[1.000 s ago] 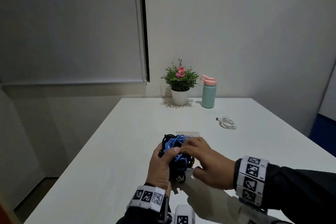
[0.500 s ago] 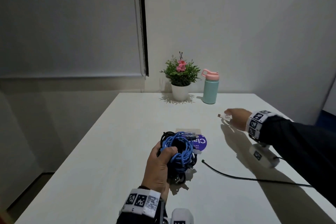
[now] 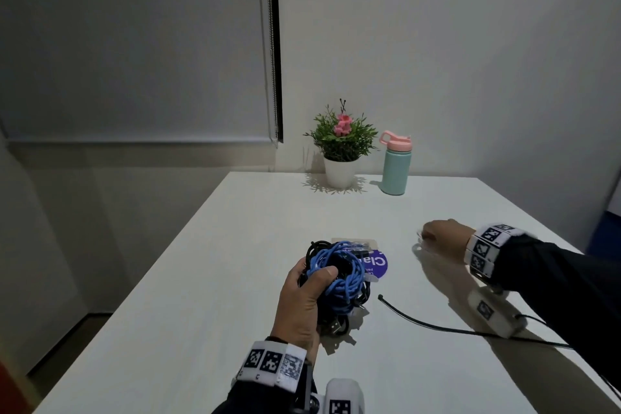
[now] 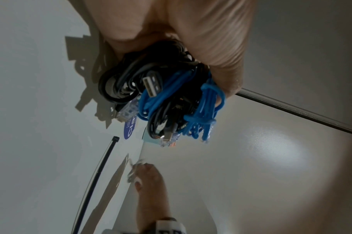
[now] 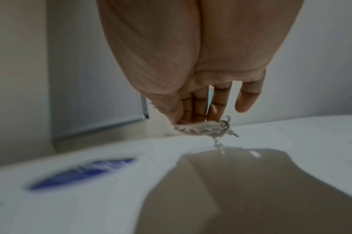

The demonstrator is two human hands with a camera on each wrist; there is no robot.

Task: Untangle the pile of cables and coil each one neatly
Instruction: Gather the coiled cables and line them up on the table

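Note:
My left hand (image 3: 311,286) grips a tangled bundle of blue and black cables (image 3: 339,275) just above the white table (image 3: 208,279), thumb pressed over the blue loops. In the left wrist view the bundle (image 4: 167,98) shows a USB plug and clear network plugs. To the right, my right hand (image 3: 440,235) pinches a small white coiled cable (image 5: 207,128) between thumb and fingers (image 5: 199,109), with a loose end dangling just above the table. From the head view that coil is mostly hidden under the hand.
A thin black strap or cable (image 3: 437,324) lies across the table between my arms. A round purple label (image 3: 378,264) on a clear packet sits behind the bundle. A potted plant (image 3: 341,141) and a teal bottle (image 3: 395,166) stand at the far edge.
My right hand left the bundle, reached right to the white coiled cable and took hold of it. The left hand kept its grip on the bundle.

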